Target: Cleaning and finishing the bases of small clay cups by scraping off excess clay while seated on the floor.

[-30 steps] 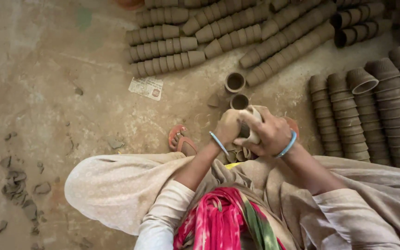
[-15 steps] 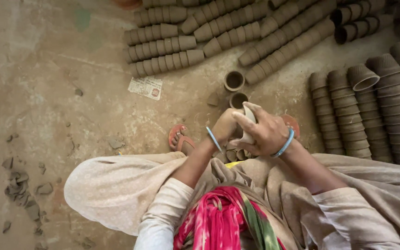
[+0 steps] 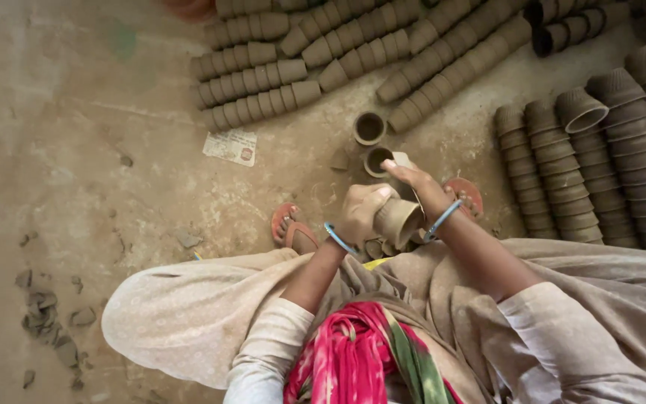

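I crouch over a dusty floor. My left hand grips a small unfired clay cup, lying on its side with the mouth toward my right. Just above the cup, my right hand has its fingers stretched out toward two upright clay cups on the floor ahead of me. A pale scrap lies under its fingertips; what it is I cannot tell. Both wrists wear blue bangles. A few more small cups sit on the floor under my hands.
Long rows of nested clay cups lie on their sides across the far floor. Several stacked columns of cups stand at the right. A printed paper scrap lies left of the upright cups. Clay chips litter the near left. My sandalled feet show.
My right hand has come off the cup and opened forward toward the upright cups. My left hand has turned the cup onto its side and lowered it slightly.
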